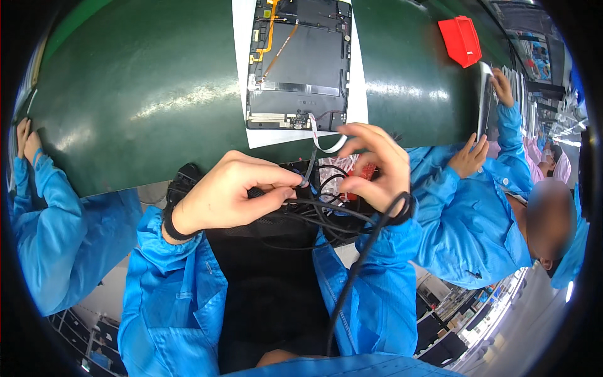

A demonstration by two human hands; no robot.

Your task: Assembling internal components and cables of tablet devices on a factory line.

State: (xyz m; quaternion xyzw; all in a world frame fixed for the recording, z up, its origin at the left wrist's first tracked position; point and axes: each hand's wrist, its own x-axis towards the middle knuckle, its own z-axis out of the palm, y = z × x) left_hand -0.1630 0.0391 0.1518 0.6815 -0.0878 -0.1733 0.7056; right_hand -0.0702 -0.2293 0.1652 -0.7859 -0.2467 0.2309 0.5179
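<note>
My left hand point(235, 191) is closed, its thumb and forefinger pinching a thin black cable point(312, 160) below the table edge. My right hand point(380, 163) is beside it on the right, fingers curved and apart, with nothing seen between them. Just beyond both hands lies an opened tablet housing point(301, 66), black inside, with orange ribbon cables point(269, 31) along its left part. A white flat ribbon cable point(326, 149) loops out from its near edge toward my right hand. Partly hidden beneath my hands is a tangle of black cables point(330, 207).
White sheets point(260, 138) lie under the housing on the green table point(163, 94). A red bin point(460, 41) stands at the far right. Close on my right, a co-worker point(477, 207) in blue holds a flat panel point(485, 103). Another person's hands point(28, 141) rest at the left table edge.
</note>
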